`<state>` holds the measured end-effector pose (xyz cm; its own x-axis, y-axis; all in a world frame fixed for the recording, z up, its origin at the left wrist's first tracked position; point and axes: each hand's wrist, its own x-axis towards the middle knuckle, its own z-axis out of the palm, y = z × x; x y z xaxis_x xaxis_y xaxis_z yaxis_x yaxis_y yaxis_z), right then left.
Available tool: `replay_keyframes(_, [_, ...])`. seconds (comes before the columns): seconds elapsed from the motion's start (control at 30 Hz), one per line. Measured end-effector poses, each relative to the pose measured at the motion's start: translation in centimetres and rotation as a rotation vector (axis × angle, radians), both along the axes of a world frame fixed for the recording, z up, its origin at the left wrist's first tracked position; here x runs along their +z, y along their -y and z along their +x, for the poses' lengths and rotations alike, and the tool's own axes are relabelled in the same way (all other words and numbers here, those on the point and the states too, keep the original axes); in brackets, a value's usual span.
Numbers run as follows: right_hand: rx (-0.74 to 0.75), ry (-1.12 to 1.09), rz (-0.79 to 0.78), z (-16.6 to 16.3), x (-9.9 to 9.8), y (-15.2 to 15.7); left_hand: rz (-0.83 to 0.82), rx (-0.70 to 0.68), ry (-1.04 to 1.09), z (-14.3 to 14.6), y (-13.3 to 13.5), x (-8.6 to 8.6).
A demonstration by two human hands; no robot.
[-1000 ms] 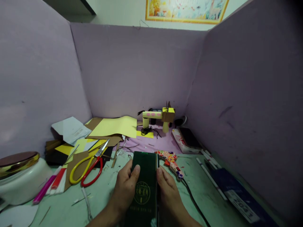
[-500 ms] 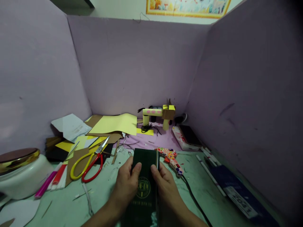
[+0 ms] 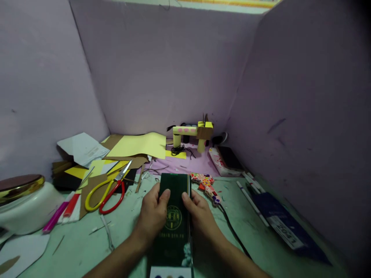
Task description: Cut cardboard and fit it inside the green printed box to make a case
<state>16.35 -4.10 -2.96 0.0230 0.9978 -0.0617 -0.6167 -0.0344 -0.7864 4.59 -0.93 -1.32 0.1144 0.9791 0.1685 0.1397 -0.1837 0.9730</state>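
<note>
A long dark green box (image 3: 174,247) with a gold round emblem and a pale strip at its near end stands out at the bottom middle. My left hand (image 3: 155,210) grips its left side, thumb on the front face. My right hand (image 3: 199,212) holds the right side in the same way, thumb near the edge. The fingers behind the box are hidden. Just beyond my right hand lies a flower-patterned glue gun (image 3: 205,187) with a black cord. Left of my left hand rest scissors (image 3: 111,189) with one yellow and one red handle.
At the back stands a yellow paper animal figure (image 3: 185,130) beside black string (image 3: 177,150). Yellow paper (image 3: 139,144) and card scraps lie at back left, near a white lidded pot (image 3: 31,208). A phone (image 3: 230,157) and a blue packet (image 3: 285,227) are at right. Lilac panels enclose three sides.
The camera has tilted down, so everything sits higher in view and more of the box's near end shows. Both hands keep their hold on the box.
</note>
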Motion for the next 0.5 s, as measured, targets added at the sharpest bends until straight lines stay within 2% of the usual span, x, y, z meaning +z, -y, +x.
replay_keyframes(0.13, [0.141, -0.120, -0.113, 0.0, 1.0, 0.5, -0.042, 0.064, 0.029, -0.7, -1.2, 0.0])
replay_keyframes(0.3, [0.367, 0.002, -0.204, 0.3, 1.1, 1.3, -0.090, 0.099, 0.094, -1.2, -2.5, -0.5])
replay_keyframes(0.5, [0.311, 0.163, -0.123, 0.4, 0.0, 1.4, -0.079, 0.162, 0.064, -0.8, -2.5, -0.7])
